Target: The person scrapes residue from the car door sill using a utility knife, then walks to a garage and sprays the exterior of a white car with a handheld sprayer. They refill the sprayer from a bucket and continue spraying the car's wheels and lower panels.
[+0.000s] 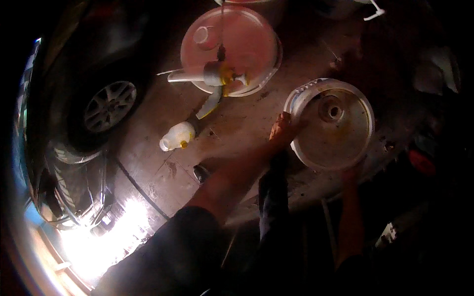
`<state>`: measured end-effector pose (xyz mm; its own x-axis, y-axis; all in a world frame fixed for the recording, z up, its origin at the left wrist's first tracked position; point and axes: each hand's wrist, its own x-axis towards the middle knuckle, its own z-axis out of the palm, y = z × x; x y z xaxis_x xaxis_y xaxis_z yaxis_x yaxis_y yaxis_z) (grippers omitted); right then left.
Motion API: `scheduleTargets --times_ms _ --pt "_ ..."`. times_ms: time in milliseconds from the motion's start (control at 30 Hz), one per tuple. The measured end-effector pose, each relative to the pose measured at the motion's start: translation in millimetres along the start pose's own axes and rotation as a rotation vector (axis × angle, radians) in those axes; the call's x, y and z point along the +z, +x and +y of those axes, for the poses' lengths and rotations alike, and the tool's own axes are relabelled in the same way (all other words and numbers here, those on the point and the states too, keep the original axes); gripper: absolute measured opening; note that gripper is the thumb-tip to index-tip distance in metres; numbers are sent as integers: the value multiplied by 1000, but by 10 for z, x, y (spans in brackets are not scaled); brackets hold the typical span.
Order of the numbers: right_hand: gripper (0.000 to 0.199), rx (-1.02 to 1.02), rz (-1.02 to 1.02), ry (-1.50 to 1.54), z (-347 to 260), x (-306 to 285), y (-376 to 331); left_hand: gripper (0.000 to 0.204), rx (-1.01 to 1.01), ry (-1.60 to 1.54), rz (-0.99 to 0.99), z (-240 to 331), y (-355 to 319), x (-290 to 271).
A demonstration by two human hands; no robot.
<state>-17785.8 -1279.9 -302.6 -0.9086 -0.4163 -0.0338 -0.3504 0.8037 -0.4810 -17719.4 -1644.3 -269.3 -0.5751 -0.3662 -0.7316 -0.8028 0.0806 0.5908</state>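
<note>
A large whitish bucket (340,148) with a lid and a round spout in it stands in front of me on the right, its top facing up. My left hand (282,125) is at its left rim, with bent fingers against the side. My right forearm reaches up to the near side of the bucket, where my right hand (351,172) is dim and its fingers are hidden below the rim.
Behind, to the left, stands a red-topped bucket (247,34) with a grey and yellow tool (215,74) over its near edge. A white bottle (178,135) lies on the floor. Left are a car wheel (109,106), a dark cable (143,190) and a glaring lamp (106,241).
</note>
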Motion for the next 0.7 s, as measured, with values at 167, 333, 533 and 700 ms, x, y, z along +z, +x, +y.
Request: scheduleTargets --times_ms 167,333,533,700 --pt "61 448 59 36 15 -306 65 80 -22 74 171 -341 -548 0" --pt "46 607 150 384 -1079 -459 237 54 12 233 46 -2056 -1201 -554" --pt "41 608 -437 928 -3764 537 703 40 -676 -117 262 -3734 -2156 -1686" --pt "40 107 291 352 -3830 1464 1884 33 -522 -529 302 -3830 -2162 -2205"
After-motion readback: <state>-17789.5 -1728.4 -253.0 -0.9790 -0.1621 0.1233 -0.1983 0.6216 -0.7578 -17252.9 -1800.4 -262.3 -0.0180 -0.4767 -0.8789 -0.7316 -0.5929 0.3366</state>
